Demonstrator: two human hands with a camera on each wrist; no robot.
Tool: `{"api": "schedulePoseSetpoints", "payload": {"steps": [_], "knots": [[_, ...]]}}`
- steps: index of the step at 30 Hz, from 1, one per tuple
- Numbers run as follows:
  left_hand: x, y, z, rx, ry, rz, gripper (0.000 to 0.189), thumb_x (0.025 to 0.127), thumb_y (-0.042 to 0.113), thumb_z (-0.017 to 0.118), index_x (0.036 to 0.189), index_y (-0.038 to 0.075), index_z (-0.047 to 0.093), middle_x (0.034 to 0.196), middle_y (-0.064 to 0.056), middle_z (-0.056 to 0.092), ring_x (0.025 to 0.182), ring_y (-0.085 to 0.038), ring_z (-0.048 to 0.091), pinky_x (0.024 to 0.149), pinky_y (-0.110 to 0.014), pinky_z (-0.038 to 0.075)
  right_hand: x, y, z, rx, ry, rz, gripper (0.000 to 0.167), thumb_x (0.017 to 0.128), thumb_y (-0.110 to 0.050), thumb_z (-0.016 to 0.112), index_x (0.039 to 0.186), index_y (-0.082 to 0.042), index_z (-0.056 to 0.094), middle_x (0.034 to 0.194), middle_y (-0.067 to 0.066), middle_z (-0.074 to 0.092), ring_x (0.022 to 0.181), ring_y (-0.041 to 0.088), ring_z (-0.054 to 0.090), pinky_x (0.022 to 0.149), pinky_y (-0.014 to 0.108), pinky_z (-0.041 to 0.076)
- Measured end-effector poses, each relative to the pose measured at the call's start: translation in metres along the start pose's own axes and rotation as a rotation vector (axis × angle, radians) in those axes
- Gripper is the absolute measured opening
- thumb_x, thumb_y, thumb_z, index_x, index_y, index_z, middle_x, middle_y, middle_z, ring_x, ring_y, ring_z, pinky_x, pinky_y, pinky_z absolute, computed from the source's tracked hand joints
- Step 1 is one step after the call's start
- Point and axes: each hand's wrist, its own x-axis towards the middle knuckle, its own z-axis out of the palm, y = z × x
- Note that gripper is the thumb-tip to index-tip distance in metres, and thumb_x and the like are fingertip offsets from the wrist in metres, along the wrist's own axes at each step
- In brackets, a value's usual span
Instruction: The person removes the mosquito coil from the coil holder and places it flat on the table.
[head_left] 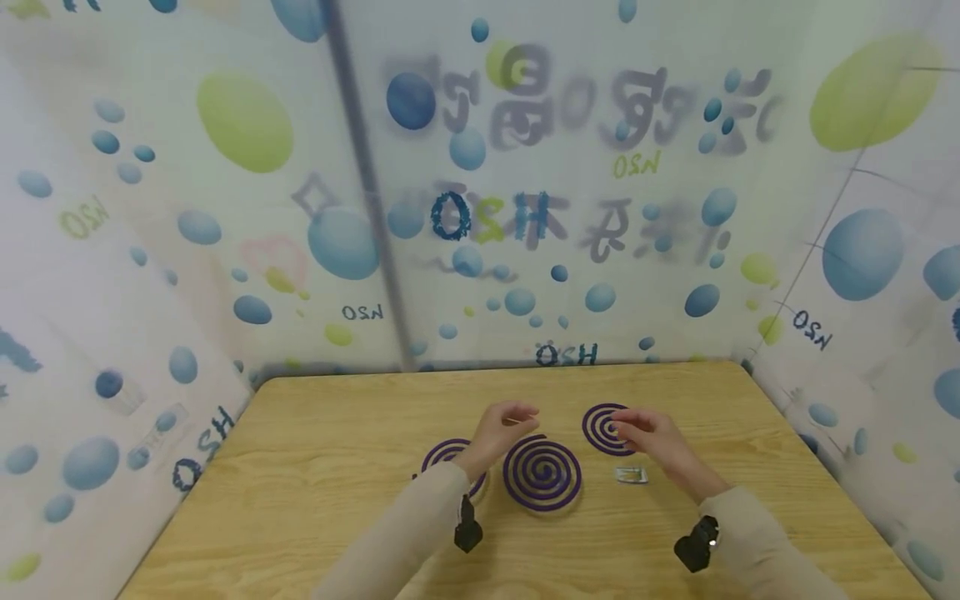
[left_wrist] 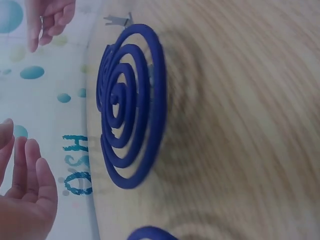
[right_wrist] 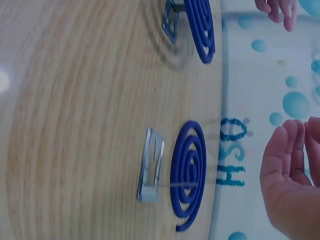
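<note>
Three dark purple mosquito coils are spread over the tabletop. The middle mosquito coil (head_left: pixel 546 472) sits raised on a metal stand (right_wrist: pixel 170 25), mostly hidden beneath it. My left hand (head_left: pixel 491 433) hovers between the left coil (head_left: pixel 448 442) and the middle one, its fingers loosely bent around nothing; that forearm covers part of the left coil. Over the right edge of the far right coil (head_left: pixel 586 427) hovers my right hand (head_left: pixel 660 442), fingers relaxed and thumb near them, holding nothing. A loose metal coil stand (right_wrist: pixel 148 192) lies flat in front of the far right coil.
The light wooden table (head_left: pixel 337 467) ends at walls of white curtain (head_left: pixel 465 333) printed with blue and green dots and lettering. Each wrist carries a black camera (head_left: pixel 468 525).
</note>
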Motion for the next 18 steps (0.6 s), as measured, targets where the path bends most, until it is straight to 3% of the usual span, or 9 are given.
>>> {"api": "schedulePoseSetpoints", "payload": {"steps": [4, 8, 11, 18], "knots": [[-0.012, 0.002, -0.008, -0.028, -0.005, -0.034, 0.024, 0.085, 0.012, 0.059, 0.106, 0.001, 0.061, 0.097, -0.011, 0.06, 0.09, -0.023, 0.055, 0.078, -0.034, 0.047, -0.002, 0.001, 0.015, 0.008, -0.022, -0.004, 0.036, 0.089, -0.015, 0.054, 0.113, 0.011, 0.05, 0.105, 0.017, 0.056, 0.092, 0.028, 0.056, 0.079, 0.038, 0.049], [-0.021, -0.001, -0.012, -0.079, 0.004, -0.067, 0.026, 0.084, 0.012, 0.059, 0.108, 0.0, 0.059, 0.105, -0.016, 0.058, 0.095, -0.026, 0.054, 0.081, -0.035, 0.046, -0.005, 0.007, 0.029, 0.004, -0.042, -0.032, 0.034, 0.088, -0.012, 0.055, 0.11, 0.013, 0.05, 0.101, 0.022, 0.057, 0.083, 0.02, 0.057, 0.073, 0.032, 0.051], [-0.022, -0.014, -0.01, -0.103, 0.021, -0.077, 0.028, 0.084, 0.01, 0.06, 0.109, -0.001, 0.057, 0.11, -0.02, 0.055, 0.099, -0.027, 0.053, 0.084, -0.034, 0.045, -0.004, 0.014, 0.038, 0.0, -0.042, -0.046, 0.034, 0.086, -0.009, 0.056, 0.109, 0.015, 0.05, 0.1, 0.024, 0.057, 0.079, 0.015, 0.056, 0.07, 0.031, 0.051], [-0.031, -0.019, -0.006, -0.07, -0.002, -0.1, 0.034, 0.084, 0.011, 0.06, 0.114, -0.001, 0.054, 0.117, -0.017, 0.052, 0.111, -0.033, 0.046, 0.092, -0.043, 0.039, -0.003, 0.024, 0.054, -0.025, 0.03, -0.037, 0.029, 0.083, -0.002, 0.058, 0.107, 0.014, 0.052, 0.097, 0.021, 0.058, 0.077, 0.014, 0.056, 0.066, 0.029, 0.051]]}}
